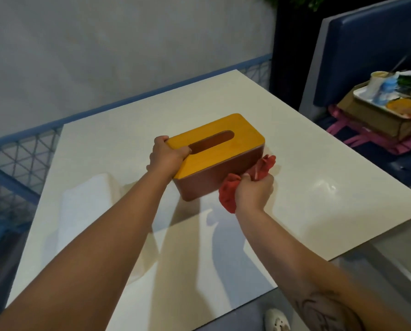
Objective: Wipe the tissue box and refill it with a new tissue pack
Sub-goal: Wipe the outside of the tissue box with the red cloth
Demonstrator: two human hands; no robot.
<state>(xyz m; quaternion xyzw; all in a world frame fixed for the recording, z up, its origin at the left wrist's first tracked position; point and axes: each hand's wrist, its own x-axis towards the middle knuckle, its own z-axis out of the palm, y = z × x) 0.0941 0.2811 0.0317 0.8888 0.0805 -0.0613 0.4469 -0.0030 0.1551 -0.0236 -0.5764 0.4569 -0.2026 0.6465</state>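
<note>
Lying slot-up, tissue box runs near-left to far-right.

No legible text anywhere.

A small eating place, I think.
I see a blue padded booth seat and a tray of used cups and dishes (on a cardboard box).

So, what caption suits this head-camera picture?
Left hand steadies the tissue box while the right hand holds a red cloth against its side.
</note>
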